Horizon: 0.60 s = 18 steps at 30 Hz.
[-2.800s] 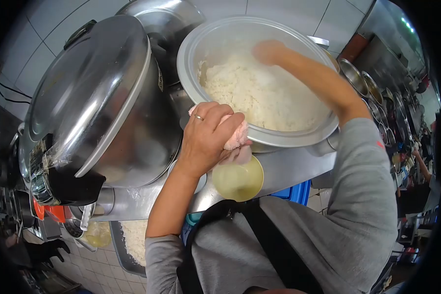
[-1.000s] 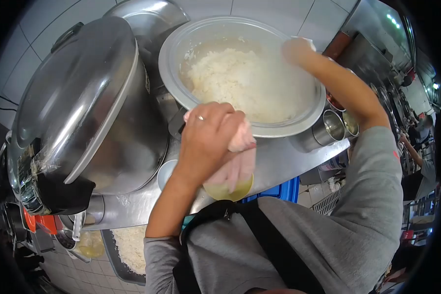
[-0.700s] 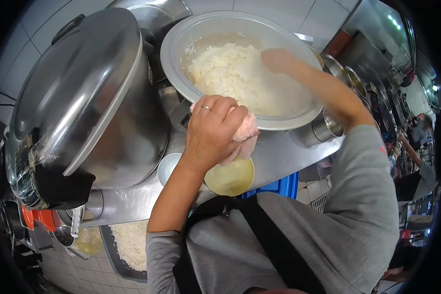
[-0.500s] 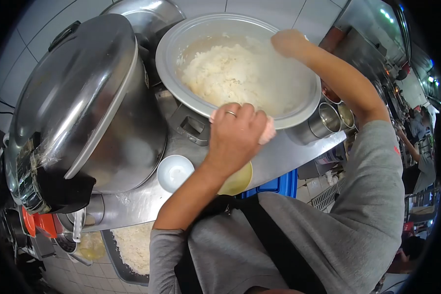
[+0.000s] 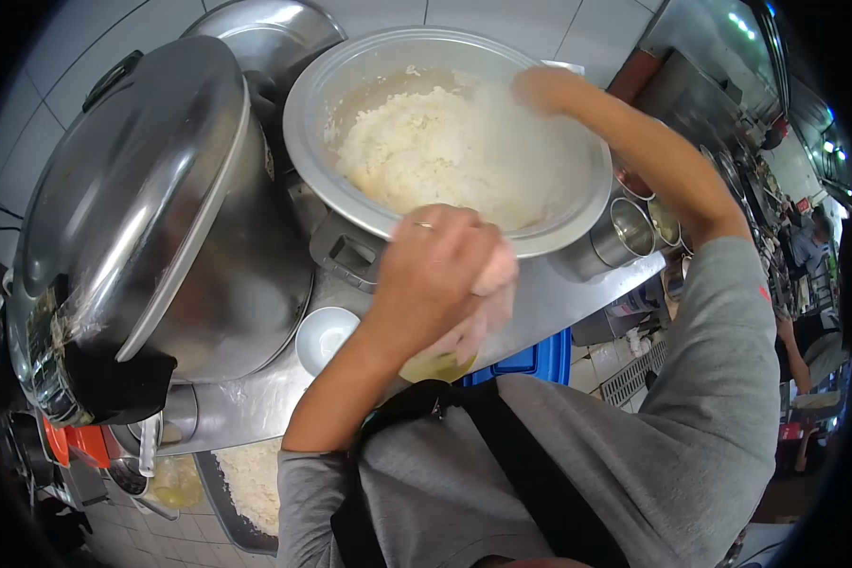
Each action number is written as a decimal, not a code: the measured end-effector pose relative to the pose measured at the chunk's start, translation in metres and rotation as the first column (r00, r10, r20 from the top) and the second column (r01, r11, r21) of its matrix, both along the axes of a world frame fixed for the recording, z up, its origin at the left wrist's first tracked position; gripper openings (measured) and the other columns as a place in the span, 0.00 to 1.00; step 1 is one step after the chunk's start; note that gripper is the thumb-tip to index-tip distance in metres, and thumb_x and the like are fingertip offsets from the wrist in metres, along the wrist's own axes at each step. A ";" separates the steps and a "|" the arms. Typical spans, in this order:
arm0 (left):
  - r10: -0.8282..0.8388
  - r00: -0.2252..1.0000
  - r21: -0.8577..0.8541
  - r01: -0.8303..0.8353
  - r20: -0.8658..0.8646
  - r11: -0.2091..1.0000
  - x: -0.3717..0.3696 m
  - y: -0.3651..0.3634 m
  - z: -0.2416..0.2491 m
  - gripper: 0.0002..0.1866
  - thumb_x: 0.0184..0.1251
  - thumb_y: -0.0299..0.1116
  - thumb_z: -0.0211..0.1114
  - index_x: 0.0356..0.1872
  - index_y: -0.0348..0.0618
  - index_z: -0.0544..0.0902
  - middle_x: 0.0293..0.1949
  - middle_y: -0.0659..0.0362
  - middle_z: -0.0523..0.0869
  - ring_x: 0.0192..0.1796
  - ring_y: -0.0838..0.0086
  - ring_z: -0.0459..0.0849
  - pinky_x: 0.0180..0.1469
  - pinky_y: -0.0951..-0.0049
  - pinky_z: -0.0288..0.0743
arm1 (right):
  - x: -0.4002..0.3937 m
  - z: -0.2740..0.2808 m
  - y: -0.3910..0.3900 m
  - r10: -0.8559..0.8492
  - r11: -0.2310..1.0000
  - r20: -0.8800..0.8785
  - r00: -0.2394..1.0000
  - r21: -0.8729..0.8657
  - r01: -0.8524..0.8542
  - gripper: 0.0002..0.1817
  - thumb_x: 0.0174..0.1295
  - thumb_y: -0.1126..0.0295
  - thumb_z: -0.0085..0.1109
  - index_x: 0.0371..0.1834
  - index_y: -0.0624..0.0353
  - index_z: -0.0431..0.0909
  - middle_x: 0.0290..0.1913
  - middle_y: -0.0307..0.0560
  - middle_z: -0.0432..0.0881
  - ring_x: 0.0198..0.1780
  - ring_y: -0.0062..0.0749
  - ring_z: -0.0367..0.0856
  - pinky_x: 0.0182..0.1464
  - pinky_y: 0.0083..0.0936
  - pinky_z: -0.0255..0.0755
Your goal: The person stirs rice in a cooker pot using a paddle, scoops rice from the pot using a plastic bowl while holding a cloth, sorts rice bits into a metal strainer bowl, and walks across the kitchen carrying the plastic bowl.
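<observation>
A wide metal bowl holds a mound of cooked white rice, with a pale haze over its right side. My left hand is closed round a pale pink cloth at the bowl's near rim; part of the cloth hangs below the fingers. At the bowl's far right side is my right hand, bent at the wrist and smeared by motion. Its fingers are hidden, and I cannot make out whether anything is in them.
A large lidded metal cooker stands at the left. A small white bowl and a yellowish bowl sit near the counter's front edge. Metal canisters stand at the right. A tray of rice is below. People work far right.
The view has shifted slightly, so the bowl appears further left. My left hand and the cloth have shifted lower, and more of the cloth shows. My right hand is more blurred.
</observation>
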<state>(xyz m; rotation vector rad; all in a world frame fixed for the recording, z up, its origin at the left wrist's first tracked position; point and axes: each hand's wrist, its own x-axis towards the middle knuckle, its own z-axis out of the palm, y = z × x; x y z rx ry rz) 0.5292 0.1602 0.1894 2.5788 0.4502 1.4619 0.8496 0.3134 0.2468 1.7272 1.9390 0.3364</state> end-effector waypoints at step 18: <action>0.073 0.997 0.029 -0.074 0.024 0.997 -0.012 0.016 -0.014 0.18 0.35 0.29 0.73 0.34 0.48 0.80 0.34 0.63 0.78 0.39 0.67 0.77 0.45 0.65 0.70 | -0.059 0.054 -0.040 -0.152 0.977 0.150 0.977 -0.128 0.172 0.13 0.58 0.66 0.54 0.43 0.54 0.83 0.50 0.52 0.82 0.50 0.49 0.81 0.49 0.41 0.77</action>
